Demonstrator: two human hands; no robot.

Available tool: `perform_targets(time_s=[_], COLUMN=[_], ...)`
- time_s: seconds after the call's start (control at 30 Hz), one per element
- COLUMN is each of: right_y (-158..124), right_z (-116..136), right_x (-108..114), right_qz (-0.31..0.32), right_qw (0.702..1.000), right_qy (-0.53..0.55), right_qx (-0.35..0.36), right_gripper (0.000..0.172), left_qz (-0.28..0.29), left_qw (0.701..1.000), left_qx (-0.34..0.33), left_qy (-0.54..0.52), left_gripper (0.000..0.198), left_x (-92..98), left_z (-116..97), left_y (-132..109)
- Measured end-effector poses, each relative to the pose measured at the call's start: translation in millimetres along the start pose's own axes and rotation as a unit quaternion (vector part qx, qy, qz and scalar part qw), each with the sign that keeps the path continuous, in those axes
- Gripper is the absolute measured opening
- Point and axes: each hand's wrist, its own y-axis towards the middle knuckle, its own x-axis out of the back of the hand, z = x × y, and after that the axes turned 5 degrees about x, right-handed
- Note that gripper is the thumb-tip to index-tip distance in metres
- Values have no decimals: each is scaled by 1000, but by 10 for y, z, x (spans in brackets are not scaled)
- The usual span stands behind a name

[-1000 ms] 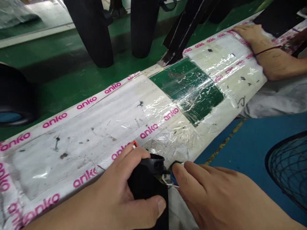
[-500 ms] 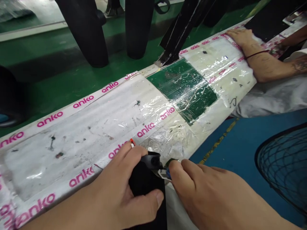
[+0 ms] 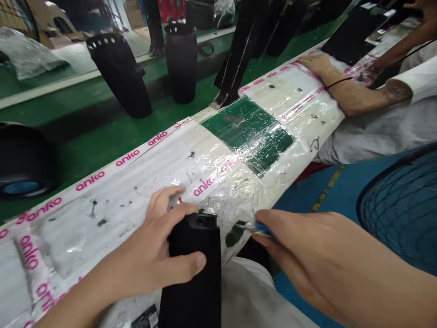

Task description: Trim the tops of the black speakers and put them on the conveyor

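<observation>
My left hand [image 3: 150, 248] grips a long black plastic housing [image 3: 191, 291], thumb on the near face and fingers round its far side. The housing's top end carries a darker collar with small openings. A tiny red-and-white piece [image 3: 179, 199] shows by my left fingers; I cannot tell whether it is attached. My right hand [image 3: 317, 255] is closed round a blue-handled tool [image 3: 264, 228] with a thin metal tip, mostly hidden by the fingers. That tip points left, apart from the housing. Beneath lies a bench top [image 3: 116, 196] covered in taped white sheeting with pink lettering.
A green conveyor belt [image 3: 102, 136] runs behind the bench, bearing several black housings [image 3: 180, 64]. At right, a co-worker's forearm [image 3: 355, 93] rests on the bench. A dark mesh basket [image 3: 399, 209] stands at the right over a blue floor. A black piece [image 3: 146, 316] lies at the bottom edge.
My right hand has drawn the tool away to the right from the housing's top end. My left hand keeps its hold, and the housing now stands more upright. The view has tilted up.
</observation>
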Motion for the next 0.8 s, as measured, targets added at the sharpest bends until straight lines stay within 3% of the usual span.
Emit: perform_targets(time_s=[0.1, 0.17, 0.3, 0.37, 0.43, 0.5, 0.6, 0.67, 0.8], right_y=[-171, -247, -323, -339, -346, -340, -312, -290, -250], right_z=[2, 55, 240, 313, 354, 368, 361, 343, 297], right_x=[-96, -239, -517, -584, -599, -584, -549, -538, -542], right_qz=[-60, -50, -24, -30, -54, -74, -98, -108, -71], right_qw=[996, 990, 973, 971, 972, 977, 985, 989, 996], right_qy=[59, 117, 197, 201, 196, 178, 136, 102, 46], right_qx=[-38, -58, -114, -125, -114, -91, -49, -23, -8], right_gripper=[14, 15, 18, 19, 20, 21, 24, 25, 29], left_qz=[-19, -24, -34, -60, -50, 7, 91, 104, 78], left_qw=[997, 997, 995, 990, 988, 986, 963, 962, 972], left_qx=[-8, -16, 61, 115, 143, 113, 12, -36, -113], left_qy=[68, 76, 65, 61, 3, -120, -255, -249, -192], left_gripper=[68, 75, 52, 55, 54, 53, 60, 59, 56], left_x=[149, 172, 48, -19, -52, -62, -86, -111, -127], left_z=[-46, -128, -295, -319, -280, -190, -41, 20, 60], left_y=[-177, -254, -229, -170, -110, -45, 69, 138, 197])
